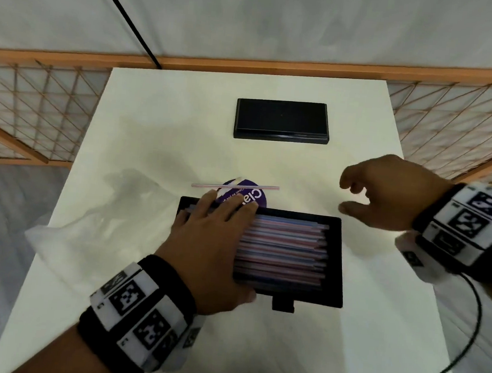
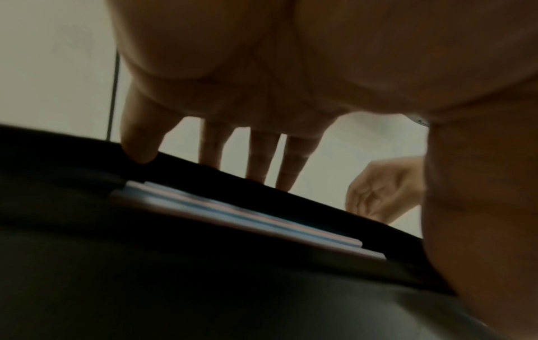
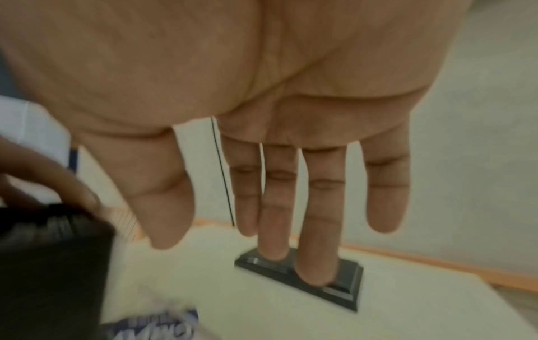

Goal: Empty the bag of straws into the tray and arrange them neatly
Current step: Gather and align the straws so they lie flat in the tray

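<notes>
One white table (image 1: 160, 137) carries all the things. On it, under the left hand (image 1: 219, 243), lies the black tray (image 1: 335, 253), filled with red, blue and white straws (image 1: 284, 249) that lie side by side along its length. The left hand is the grip here: it rests flat on the left part of the straws, its fingers (image 2: 214, 149) straight and spread, their tips at the far rim of the tray, and the thumb at the near rim; it holds nothing. To the left of this hand, the clear empty bag (image 1: 86, 226) lies crumpled on the table, its purple label (image 1: 247, 197) just beyond the fingertips. One single straw (image 1: 236, 186) lies across that label, outside the tray. Far beyond both hands sits a black lid (image 1: 281, 121), well apart from the tray. The right hand (image 1: 387, 192) hovers above the table, to the right of the tray's far corner, relaxed and holding nothing; in its wrist view the fingers (image 3: 320, 207) hang almost straight.
</notes>
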`<state>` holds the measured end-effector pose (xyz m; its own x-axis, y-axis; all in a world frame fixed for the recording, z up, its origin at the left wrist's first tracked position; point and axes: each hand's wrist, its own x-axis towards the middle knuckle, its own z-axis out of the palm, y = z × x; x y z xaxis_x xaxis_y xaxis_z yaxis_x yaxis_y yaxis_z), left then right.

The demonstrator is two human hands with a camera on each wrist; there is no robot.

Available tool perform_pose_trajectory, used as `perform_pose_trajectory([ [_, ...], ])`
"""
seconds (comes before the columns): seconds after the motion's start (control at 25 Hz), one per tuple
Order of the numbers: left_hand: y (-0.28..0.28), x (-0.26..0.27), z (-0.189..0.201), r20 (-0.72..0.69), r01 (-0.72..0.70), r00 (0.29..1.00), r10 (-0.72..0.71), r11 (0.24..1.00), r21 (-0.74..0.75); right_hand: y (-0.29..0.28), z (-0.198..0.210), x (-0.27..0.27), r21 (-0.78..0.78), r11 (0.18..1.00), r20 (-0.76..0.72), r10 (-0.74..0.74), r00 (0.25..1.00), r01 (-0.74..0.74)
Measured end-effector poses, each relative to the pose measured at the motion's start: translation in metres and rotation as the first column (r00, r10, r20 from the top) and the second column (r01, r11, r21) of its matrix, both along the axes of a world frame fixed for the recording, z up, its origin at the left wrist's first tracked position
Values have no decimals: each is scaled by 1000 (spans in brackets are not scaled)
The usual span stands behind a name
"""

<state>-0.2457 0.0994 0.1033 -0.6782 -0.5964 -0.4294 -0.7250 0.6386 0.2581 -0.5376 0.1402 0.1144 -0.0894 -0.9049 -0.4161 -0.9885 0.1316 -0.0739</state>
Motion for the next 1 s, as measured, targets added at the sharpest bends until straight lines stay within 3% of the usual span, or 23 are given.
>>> perform_pose_trajectory([
  [0.12,3,2,-3,-4,-49,999,49,998,34,-54,-50,4,86,980,-66,187,980,-181],
  [0.36,7,2,-2,-29,-101,994,104,992,76,-136,-114,35,176,870,-173,488,855,-461],
  [0.64,6,6,-9,-66,-119,990,125,989,85,-148,-148,57,200,847,-201,528,826,-493],
  [0.8,5,8,-11,-88,-109,989,116,991,83,-125,-118,35,154,886,-238,462,854,-436],
  [0.92,4,15,-3,-154,-109,981,118,992,68,-95,-59,2,-99,938,-187,311,932,-333],
  [1.0,2,33,2,-309,-187,926,218,974,126,-66,-14,-17,-314,897,-130,284,950,-311],
])
